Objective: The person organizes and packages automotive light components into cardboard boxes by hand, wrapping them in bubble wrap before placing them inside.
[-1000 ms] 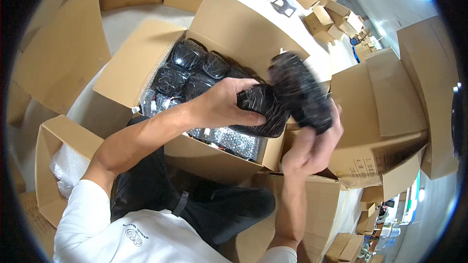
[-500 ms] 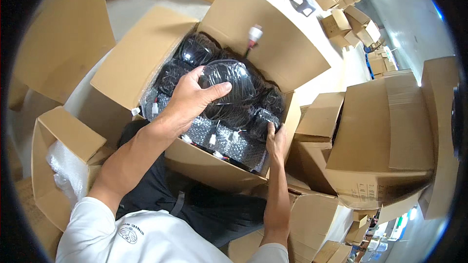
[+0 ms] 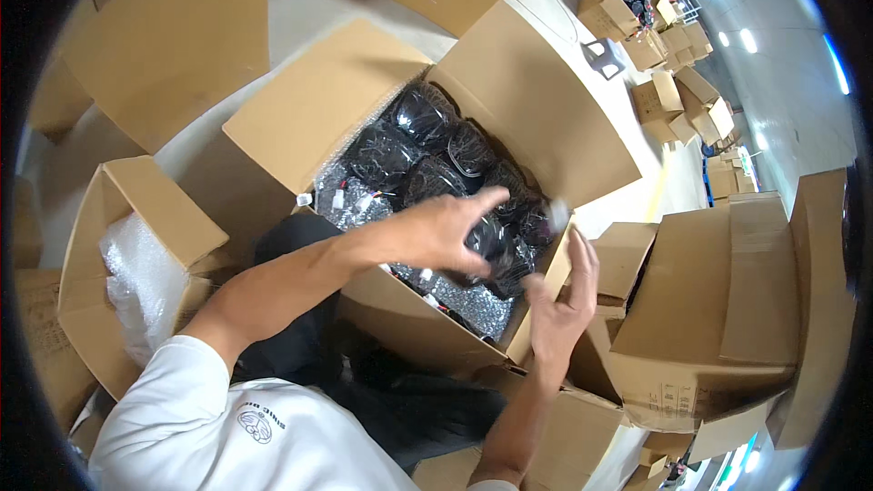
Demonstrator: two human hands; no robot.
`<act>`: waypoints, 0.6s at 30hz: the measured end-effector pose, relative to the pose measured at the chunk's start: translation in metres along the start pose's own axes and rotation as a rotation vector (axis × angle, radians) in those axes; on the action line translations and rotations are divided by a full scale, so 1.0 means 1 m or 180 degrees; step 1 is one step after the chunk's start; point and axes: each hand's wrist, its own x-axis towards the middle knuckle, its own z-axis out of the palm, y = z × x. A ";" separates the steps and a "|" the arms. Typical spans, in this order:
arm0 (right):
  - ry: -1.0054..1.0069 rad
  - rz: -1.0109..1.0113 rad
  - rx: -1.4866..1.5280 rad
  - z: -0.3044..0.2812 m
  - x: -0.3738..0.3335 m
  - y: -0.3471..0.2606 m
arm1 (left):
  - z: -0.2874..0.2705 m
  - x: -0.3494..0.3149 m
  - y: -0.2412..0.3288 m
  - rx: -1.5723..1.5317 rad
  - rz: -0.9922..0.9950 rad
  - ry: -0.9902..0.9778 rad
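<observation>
An open cardboard box [image 3: 427, 336] in front of me holds several black, rounded parts [image 3: 424, 115] wrapped in clear film. Bubble wrap [image 3: 482, 307] lies along the near side, with white plug connectors [image 3: 338, 199] and short wires. My left hand [image 3: 446, 232] is over the parts, thumb and fingers spread apart, slightly blurred. One shiny black part [image 3: 488, 238] shows between its thumb and fingers; I see no grip on it. Beside the box's right wall, my right hand [image 3: 564, 305] is raised with its fingers apart and holds nothing. Near its fingertips a whitish connector [image 3: 556, 213] is smeared by motion.
A smaller box [image 3: 91, 255] with bubble wrap [image 3: 141, 273] inside stands at my left. Large cartons [image 3: 700, 291] crowd the right side. The box's flaps [image 3: 555, 91] stand out at the back and left. A grey stool [image 3: 603, 58] and more cartons are farther off.
My left hand has let go of the wrapped black part and moved right and down. My right hand has come off another part and lifted to the box's right edge. The view has shifted.
</observation>
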 end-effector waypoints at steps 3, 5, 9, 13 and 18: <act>-0.1740 0.1281 0.1595 0.010 -0.003 -0.012 | 0.019 -0.007 0.000 -0.0086 0.0155 -0.0375; -0.2229 0.0731 0.0877 0.018 -0.009 0.001 | 0.023 -0.008 -0.024 -0.0121 0.1233 0.0314; -0.1331 0.1904 0.2847 0.028 -0.052 0.006 | 0.006 -0.009 -0.006 -0.0489 0.0249 0.0039; -0.0173 0.2106 0.3507 0.053 -0.058 -0.016 | -0.010 -0.018 -0.016 -0.0291 0.0557 0.0729; -0.1037 0.1891 0.3322 0.051 -0.039 -0.028 | -0.045 -0.026 -0.012 -0.0497 0.0473 -0.0242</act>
